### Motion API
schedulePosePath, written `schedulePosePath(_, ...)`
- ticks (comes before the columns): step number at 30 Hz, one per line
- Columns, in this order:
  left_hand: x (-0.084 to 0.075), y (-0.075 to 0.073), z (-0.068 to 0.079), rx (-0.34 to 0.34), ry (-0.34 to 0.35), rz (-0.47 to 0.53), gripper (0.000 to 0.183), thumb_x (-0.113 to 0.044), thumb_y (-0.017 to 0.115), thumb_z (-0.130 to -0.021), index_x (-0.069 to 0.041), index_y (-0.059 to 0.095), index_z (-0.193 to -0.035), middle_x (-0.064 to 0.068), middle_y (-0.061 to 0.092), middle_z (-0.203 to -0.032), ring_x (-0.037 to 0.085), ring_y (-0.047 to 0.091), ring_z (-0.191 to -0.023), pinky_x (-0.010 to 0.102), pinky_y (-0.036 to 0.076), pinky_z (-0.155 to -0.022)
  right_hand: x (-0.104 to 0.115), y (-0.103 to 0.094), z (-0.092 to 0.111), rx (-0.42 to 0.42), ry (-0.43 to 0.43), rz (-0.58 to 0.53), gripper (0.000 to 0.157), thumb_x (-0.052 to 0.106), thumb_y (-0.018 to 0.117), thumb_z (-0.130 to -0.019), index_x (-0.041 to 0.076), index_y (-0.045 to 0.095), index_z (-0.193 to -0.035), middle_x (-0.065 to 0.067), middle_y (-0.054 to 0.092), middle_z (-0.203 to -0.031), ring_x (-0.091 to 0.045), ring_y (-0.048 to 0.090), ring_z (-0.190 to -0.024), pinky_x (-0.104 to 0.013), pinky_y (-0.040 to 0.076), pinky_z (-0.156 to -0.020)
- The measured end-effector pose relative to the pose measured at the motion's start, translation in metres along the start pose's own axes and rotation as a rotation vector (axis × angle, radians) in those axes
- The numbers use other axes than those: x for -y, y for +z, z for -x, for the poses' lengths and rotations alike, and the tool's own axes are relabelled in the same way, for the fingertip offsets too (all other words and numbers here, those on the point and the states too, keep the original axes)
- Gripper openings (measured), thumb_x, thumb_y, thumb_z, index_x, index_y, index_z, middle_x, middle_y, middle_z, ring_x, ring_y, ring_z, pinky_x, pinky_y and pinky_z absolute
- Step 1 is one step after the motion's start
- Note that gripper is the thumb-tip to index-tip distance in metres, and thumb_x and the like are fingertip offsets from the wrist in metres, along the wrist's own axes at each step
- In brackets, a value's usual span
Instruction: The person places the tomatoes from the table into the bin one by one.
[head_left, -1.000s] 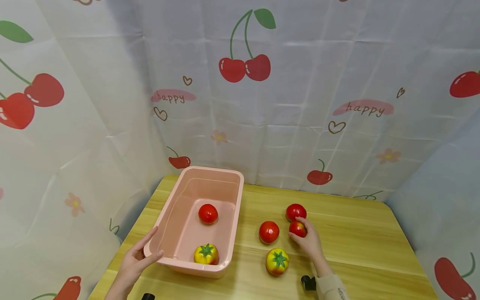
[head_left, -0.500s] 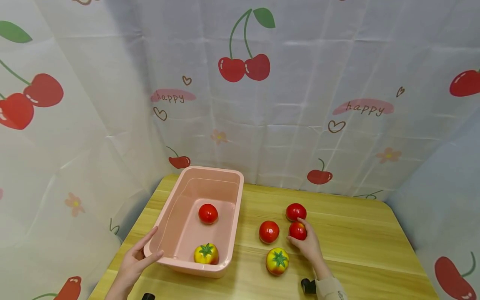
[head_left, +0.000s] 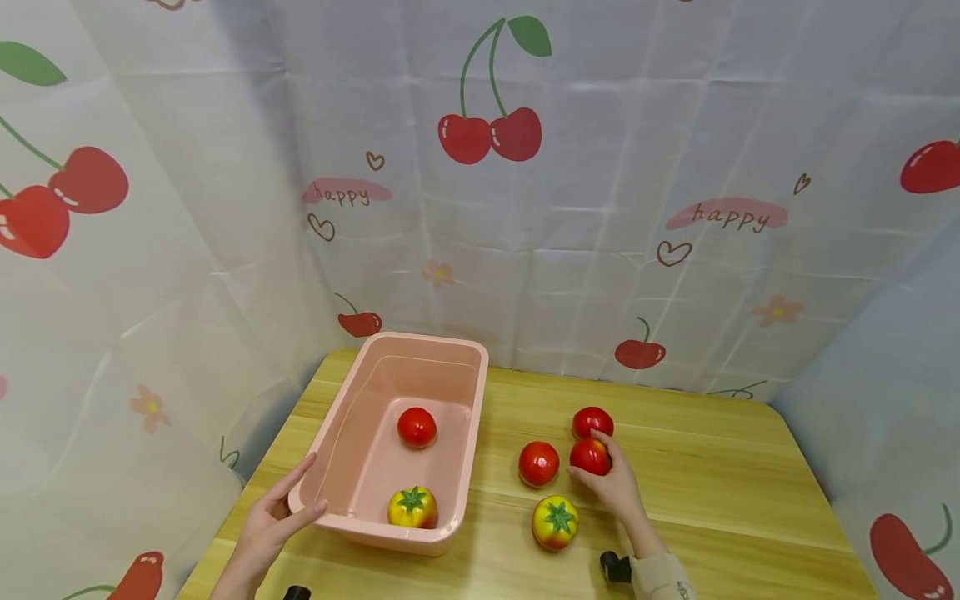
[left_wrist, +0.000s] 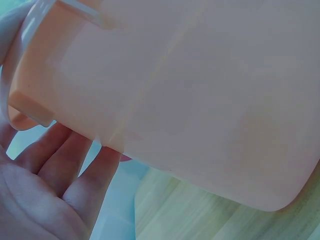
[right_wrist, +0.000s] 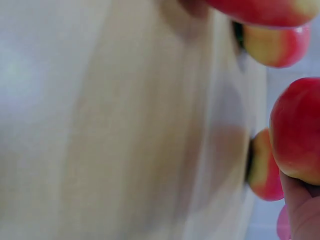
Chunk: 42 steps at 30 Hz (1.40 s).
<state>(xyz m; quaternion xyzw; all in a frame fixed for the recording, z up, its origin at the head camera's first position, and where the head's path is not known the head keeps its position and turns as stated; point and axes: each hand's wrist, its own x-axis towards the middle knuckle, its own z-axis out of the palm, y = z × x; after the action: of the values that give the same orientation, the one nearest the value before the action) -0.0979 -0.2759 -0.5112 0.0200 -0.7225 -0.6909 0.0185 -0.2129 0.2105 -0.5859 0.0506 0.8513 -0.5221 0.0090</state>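
A pink plastic basin (head_left: 375, 467) stands on the left of the table, a red tomato (head_left: 417, 427) and a yellow tomato with a green star-shaped top (head_left: 412, 507) inside it. My left hand (head_left: 262, 525) grips its near left corner, fingers along the side and thumb at the front rim. In the left wrist view the fingers (left_wrist: 92, 185) press against the basin wall. Between thumb and fingers, my right hand (head_left: 618, 487) holds another red tomato (head_left: 588, 457), which shows large in the right wrist view. Just behind it lies a red tomato (head_left: 592, 422).
On the table (head_left: 712, 467), a red tomato (head_left: 538, 464) and a yellow tomato (head_left: 555, 523) lie between the basin and my right hand. A cherry-print curtain (head_left: 525, 250) encloses the back and both sides. A black piece (head_left: 617, 567) sits by my right wrist.
The right hand's fingers have closed around the red tomato, which has shifted slightly left and now looks lifted. My left hand and the basin have stayed in place.
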Motion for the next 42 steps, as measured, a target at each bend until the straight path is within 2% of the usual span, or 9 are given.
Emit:
schedulePosePath(7,0.0,0.001,-0.001,0.007,0.005,0.004,0.067,0.0,0.064,-0.087,-0.009,0.035,-0.146,0.002,0.029,-0.146,-0.007,0.046,-0.113,0.019,0.047,-0.085,0.015,-0.002,0.001,0.02,-0.04,-0.012,0.077,0.03,0.079,-0.076,0.018,0.037,-0.14,-0.022,0.035,-0.141,-0.045,0.037,-0.123,-0.062,0.038,-0.094)
schedulePosePath(14,0.0,0.0,-0.002,0.006,0.001,-0.002,0.067,0.0,0.064,-0.087,-0.009,0.035,-0.146,0.004,0.028,-0.147,-0.008,0.046,-0.113,0.019,0.047,-0.085,0.031,-0.002,0.003,0.032,-0.033,-0.026,0.077,0.033,0.079,-0.075,0.021,0.038,-0.139,-0.021,0.034,-0.143,-0.045,0.037,-0.123,-0.062,0.038,-0.093)
schedulePosePath(21,-0.001,0.001,-0.001,0.0,-0.01,-0.018,0.068,-0.001,0.065,-0.086,-0.008,0.034,-0.146,0.013,0.024,-0.149,-0.009,0.045,-0.112,0.018,0.047,-0.084,0.045,0.0,0.004,0.05,-0.087,-0.05,0.076,0.03,0.081,-0.074,0.017,0.042,-0.138,-0.019,0.038,-0.14,-0.043,0.041,-0.12,-0.058,0.042,-0.092)
schedulePosePath(25,-0.001,0.001,-0.001,-0.002,-0.017,-0.025,0.068,-0.002,0.065,-0.086,-0.009,0.035,-0.146,0.017,0.022,-0.15,-0.011,0.044,-0.111,0.018,0.047,-0.084,0.052,0.003,0.003,0.068,-0.097,-0.045,0.076,0.032,0.081,-0.073,0.02,0.043,-0.137,-0.017,0.04,-0.139,-0.041,0.043,-0.119,-0.056,0.043,-0.091)
schedulePosePath(34,0.0,-0.001,-0.002,-0.006,-0.074,-0.054,0.069,-0.008,0.067,-0.087,-0.013,0.034,-0.147,0.016,0.018,-0.152,-0.015,0.041,-0.111,0.017,0.045,-0.086,0.073,0.01,0.003,0.093,-0.138,-0.065,0.077,0.031,0.083,-0.071,0.022,0.044,-0.138,-0.012,0.044,-0.137,-0.037,0.046,-0.118,-0.055,0.044,-0.091)
schedulePosePath(38,0.0,-0.001,-0.002,-0.01,-0.082,-0.063,0.07,-0.01,0.067,-0.087,-0.014,0.034,-0.147,0.018,0.017,-0.152,-0.015,0.041,-0.11,0.017,0.046,-0.086,0.082,0.014,0.002,0.102,-0.137,-0.073,0.076,0.031,0.082,-0.072,0.022,0.045,-0.137,-0.011,0.044,-0.137,-0.036,0.046,-0.118,-0.055,0.044,-0.091)
schedulePosePath(42,0.0,-0.001,-0.002,-0.012,-0.078,-0.063,0.069,-0.009,0.067,-0.087,-0.015,0.034,-0.147,0.013,0.02,-0.153,-0.016,0.04,-0.111,0.016,0.045,-0.086,0.088,0.019,0.001,0.109,-0.142,-0.076,0.075,0.029,0.082,-0.072,0.023,0.045,-0.137,-0.009,0.045,-0.136,-0.035,0.047,-0.117,-0.055,0.045,-0.09)
